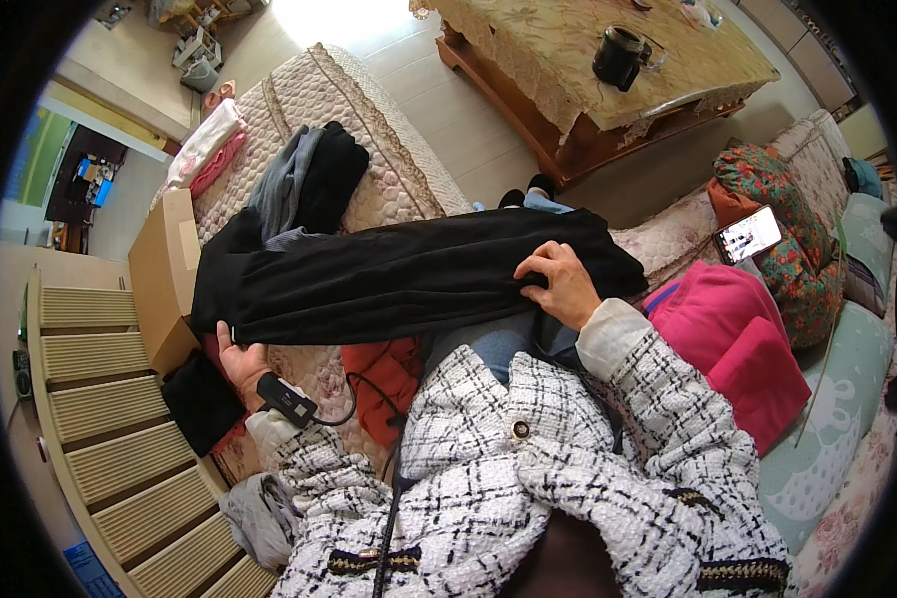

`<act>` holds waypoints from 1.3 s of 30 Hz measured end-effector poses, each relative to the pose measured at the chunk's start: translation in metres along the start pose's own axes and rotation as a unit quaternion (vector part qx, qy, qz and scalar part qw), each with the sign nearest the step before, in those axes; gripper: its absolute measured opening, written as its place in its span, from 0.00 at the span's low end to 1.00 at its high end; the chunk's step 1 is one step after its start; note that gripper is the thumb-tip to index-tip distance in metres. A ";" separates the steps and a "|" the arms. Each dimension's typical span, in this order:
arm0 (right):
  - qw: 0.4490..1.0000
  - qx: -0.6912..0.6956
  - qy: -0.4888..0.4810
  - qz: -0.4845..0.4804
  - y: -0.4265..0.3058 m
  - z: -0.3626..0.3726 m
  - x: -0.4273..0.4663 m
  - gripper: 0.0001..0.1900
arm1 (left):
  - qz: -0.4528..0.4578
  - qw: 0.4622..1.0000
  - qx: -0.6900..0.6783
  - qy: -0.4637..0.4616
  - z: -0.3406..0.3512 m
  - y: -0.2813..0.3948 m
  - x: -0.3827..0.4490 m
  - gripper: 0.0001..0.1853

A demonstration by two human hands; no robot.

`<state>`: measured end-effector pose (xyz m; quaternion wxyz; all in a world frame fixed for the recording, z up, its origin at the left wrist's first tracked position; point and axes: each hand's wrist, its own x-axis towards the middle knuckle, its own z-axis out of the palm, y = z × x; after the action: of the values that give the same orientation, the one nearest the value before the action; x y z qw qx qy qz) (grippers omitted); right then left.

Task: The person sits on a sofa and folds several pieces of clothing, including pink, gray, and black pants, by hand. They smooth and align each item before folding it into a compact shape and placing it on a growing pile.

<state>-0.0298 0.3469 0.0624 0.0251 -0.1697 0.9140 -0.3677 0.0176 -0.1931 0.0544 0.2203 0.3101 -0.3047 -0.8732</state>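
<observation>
A long black garment [389,276] lies stretched sideways across my lap, with lengthwise creases in its cloth. At its left end my left hand [241,359] is at the near corner, with the fingers hidden under the cloth and the thumb showing beside it. A black device is strapped at that wrist, with a cable leading from it. My right hand [557,284] pinches the fabric towards the right end, thumb against bent fingers. Just beyond the garment sits a pile of grey and black clothes [306,179].
A cardboard box [163,276] stands at the left beside a cream radiator [97,404]. Folded pink clothing [725,344] lies to the right, near a lit phone [749,235] against a flowered bundle [800,299]. A cloth-covered table [553,67] holds a dark mug [619,58].
</observation>
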 end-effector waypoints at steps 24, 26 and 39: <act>0.996 0.073 0.022 -0.046 -0.018 -0.009 -0.022 0.04 | 0.022 0.999 0.033 -0.007 -0.034 0.003 0.017 0.44; 0.986 0.134 0.096 0.023 -0.004 -0.018 -0.029 0.04 | 0.030 0.996 0.080 -0.024 -0.038 0.003 0.020 0.42; 0.742 0.311 0.191 0.563 0.098 -0.034 -0.055 0.18 | 0.225 0.824 0.518 0.043 -0.033 -0.003 0.001 0.42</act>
<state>-0.0128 0.4531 0.0159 0.1037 0.4665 0.6641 -0.5749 0.0386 -0.2044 0.0316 0.2307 0.3383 -0.7641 -0.4986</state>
